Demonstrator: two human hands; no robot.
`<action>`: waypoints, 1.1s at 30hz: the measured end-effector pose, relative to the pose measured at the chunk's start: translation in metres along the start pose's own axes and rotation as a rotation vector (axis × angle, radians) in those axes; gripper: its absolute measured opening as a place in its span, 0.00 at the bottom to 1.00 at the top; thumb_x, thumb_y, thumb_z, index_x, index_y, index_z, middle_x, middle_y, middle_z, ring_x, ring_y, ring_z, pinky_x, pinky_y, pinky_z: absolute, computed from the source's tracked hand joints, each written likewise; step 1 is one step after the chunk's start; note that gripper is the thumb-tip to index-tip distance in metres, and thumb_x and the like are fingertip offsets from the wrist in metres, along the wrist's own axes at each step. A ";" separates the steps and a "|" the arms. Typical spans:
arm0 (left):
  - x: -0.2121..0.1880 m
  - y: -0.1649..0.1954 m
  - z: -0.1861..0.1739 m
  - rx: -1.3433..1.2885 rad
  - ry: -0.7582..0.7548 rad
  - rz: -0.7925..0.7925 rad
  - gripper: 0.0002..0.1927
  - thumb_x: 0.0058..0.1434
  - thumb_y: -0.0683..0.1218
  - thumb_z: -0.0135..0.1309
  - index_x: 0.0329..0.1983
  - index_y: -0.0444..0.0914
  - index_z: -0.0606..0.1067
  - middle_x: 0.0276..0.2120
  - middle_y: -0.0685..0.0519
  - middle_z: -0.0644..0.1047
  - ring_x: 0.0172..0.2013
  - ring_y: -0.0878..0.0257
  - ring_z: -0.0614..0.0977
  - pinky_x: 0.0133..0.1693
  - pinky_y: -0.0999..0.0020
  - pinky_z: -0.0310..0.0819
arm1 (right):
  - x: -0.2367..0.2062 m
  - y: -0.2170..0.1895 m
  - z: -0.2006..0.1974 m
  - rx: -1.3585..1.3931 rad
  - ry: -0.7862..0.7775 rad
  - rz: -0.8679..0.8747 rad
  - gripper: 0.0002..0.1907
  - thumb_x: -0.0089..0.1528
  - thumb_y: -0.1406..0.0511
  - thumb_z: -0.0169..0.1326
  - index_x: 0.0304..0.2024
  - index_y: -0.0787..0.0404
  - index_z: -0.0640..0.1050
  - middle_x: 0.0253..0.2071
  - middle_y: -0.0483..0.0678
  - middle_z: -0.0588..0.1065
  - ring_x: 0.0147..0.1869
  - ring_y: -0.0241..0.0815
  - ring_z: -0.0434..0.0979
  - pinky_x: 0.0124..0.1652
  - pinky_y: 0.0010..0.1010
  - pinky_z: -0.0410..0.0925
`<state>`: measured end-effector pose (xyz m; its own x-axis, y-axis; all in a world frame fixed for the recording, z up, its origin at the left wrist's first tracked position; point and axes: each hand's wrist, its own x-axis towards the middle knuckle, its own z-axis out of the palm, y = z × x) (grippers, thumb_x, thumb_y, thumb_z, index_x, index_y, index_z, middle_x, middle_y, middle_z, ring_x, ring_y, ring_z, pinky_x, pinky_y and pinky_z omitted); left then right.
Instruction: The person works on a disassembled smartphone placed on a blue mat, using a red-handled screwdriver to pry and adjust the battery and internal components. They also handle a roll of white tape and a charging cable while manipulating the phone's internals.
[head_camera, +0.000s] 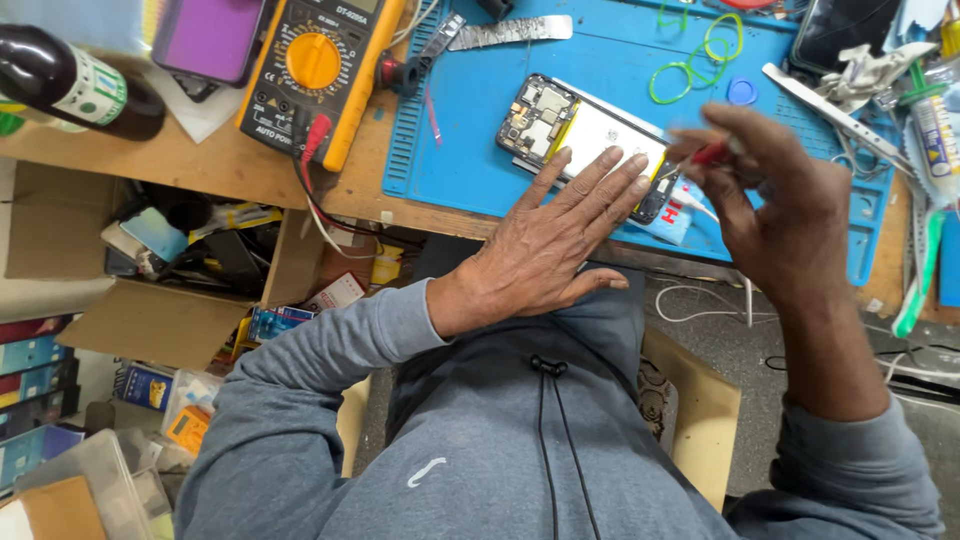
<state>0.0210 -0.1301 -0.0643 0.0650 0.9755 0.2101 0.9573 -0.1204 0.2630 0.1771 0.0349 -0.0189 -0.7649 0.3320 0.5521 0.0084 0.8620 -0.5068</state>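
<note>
Nearest: my grey hoodie (520, 450), sleeves running up to both hands. Down left under the bench, an open cardboard box (150, 300) full of loose clutter, more boxes stacked at the left edge.

My left hand (545, 245) is flat and open, fingers straight and slightly spread, thumb out to the right. It grips nothing; the fingertips press on the near edge of the phone (585, 140). Palm hangs off the bench edge over my lap.

My right hand (775, 205) is just right of the phone, raised a little, blurred. Fingers curled in, pinching a thin red-handled tool (712, 152) between thumb and fingertips; its tip points left toward the phone's right end. Can't tell if the tip touches.

Phone lies back-open on the blue mat (470, 120), tilted, circuit board at its far-left end, pale battery in the middle, right end partly under my fingers.

Further out: yellow multimeter (320, 75) left of the mat, red and black leads dropping off the bench edge. Dark bottle (75, 85) far left. Metal blade (510, 32) at the mat's far edge. Green rubber bands (695, 60) and a blue cap (742, 92) far right on the mat. Tweezers (835, 115) and tubes at the right edge.
</note>
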 end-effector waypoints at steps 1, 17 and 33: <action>0.000 0.000 0.001 0.000 -0.003 -0.003 0.48 0.68 0.71 0.43 0.79 0.37 0.50 0.78 0.48 0.49 0.78 0.53 0.47 0.75 0.44 0.32 | 0.000 0.001 0.001 -0.001 0.030 -0.019 0.21 0.70 0.75 0.66 0.61 0.65 0.71 0.49 0.58 0.79 0.50 0.46 0.84 0.50 0.31 0.78; -0.004 -0.001 -0.001 0.013 0.010 0.006 0.47 0.69 0.70 0.46 0.80 0.37 0.51 0.79 0.47 0.51 0.78 0.53 0.48 0.75 0.45 0.34 | -0.005 0.008 0.002 0.002 0.132 0.064 0.27 0.68 0.74 0.69 0.65 0.61 0.72 0.43 0.55 0.81 0.46 0.41 0.85 0.46 0.27 0.78; 0.000 -0.005 0.007 0.023 0.026 0.006 0.48 0.69 0.71 0.44 0.80 0.35 0.52 0.78 0.47 0.52 0.78 0.53 0.49 0.74 0.44 0.34 | -0.003 0.005 0.002 0.017 0.074 0.054 0.27 0.66 0.77 0.67 0.64 0.65 0.71 0.50 0.57 0.79 0.52 0.42 0.83 0.51 0.28 0.77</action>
<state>0.0181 -0.1283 -0.0726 0.0639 0.9697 0.2359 0.9631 -0.1219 0.2400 0.1782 0.0375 -0.0252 -0.7138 0.4057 0.5709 0.0368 0.8357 -0.5480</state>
